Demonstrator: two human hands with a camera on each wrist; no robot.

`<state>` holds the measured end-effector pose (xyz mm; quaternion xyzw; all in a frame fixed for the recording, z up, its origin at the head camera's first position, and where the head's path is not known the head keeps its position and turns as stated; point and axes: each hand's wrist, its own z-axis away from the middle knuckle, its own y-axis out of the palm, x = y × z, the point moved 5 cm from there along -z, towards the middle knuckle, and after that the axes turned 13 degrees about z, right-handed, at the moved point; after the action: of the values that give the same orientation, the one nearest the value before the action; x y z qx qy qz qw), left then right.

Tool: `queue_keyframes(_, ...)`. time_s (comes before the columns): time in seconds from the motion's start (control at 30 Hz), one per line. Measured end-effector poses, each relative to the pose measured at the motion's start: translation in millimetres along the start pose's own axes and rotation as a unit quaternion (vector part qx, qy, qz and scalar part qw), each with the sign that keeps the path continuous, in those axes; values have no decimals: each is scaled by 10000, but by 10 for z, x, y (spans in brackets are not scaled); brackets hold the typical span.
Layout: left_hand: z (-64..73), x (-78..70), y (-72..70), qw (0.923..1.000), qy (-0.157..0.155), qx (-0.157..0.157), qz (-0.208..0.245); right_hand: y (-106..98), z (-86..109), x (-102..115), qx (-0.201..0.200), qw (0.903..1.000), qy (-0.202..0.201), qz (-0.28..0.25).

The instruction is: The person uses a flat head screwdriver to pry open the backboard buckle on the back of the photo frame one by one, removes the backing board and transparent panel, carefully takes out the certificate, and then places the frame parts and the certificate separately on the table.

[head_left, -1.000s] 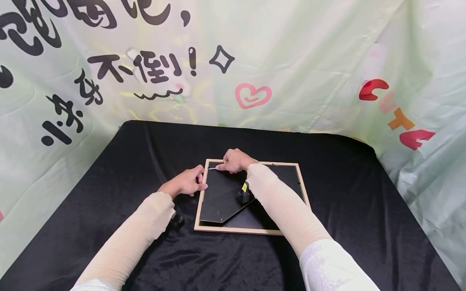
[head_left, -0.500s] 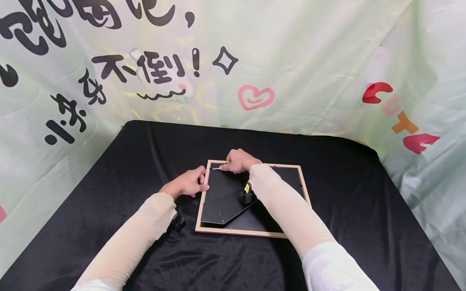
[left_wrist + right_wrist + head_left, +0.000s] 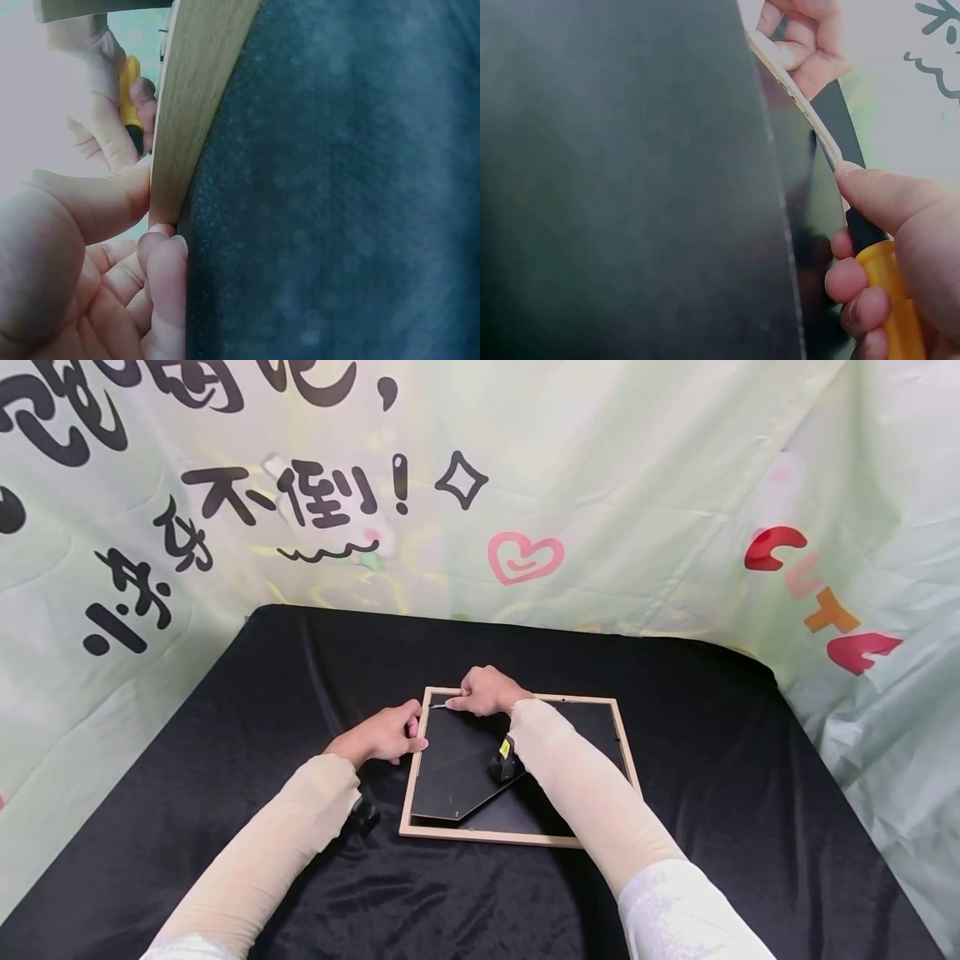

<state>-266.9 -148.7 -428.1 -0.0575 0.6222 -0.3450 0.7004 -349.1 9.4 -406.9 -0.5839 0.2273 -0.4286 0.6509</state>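
A light wooden picture frame (image 3: 407,789) lies back side up on the black cloth, a black backing board (image 3: 588,718) inside it. Over the board lies a black stand flap (image 3: 450,785), its lower end angled. My left hand (image 3: 386,733) pinches the frame's left side; the left wrist view shows the thumb (image 3: 112,199) on top and fingertips (image 3: 166,259) at the lower edge. In my right hand (image 3: 486,692) is a screwdriver (image 3: 900,300) with a yellow and black handle. Its metal shaft (image 3: 438,707) points left, into the frame's upper left corner. The tip's exact contact is unclear.
The black cloth (image 3: 712,760) covers the table around the frame. A pale printed curtain (image 3: 615,485) hangs behind and at both sides. Small dark tabs (image 3: 617,739) show along the frame's inner right edge. My right forearm covers the frame's lower right corner.
Both hands keep nearly the same places on the frame. The screwdriver shaft drew slightly away from the frame's left side, then came back. The head view shifted a little.
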Motion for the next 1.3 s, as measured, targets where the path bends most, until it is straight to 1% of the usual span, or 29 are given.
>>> queue_keyframes(0.4, 13, 6, 17, 10000, 26, 5, 4, 42, 5, -12, 97, 9999, 63, -17)
queue_keyframes(0.6, 21, 20, 22, 10000, -10, -29, 26, 59, -2, -15, 49, 10000, -11, -54)
queue_keyframes(0.93, 9, -3, 17, 10000, 58, -15, 69, 28, 20, -21, -7, 10000, -54, 63)
queue_keyframes(1.13, 16, -8, 14, 9998, 128, -3, 152, 15, 27, -18, 25, 10000, -49, 75)
queue_keyframes(1.3, 33, -20, -5, 9998, 139, -8, 105, 16, 11, -13, -61, 9999, -51, 85)
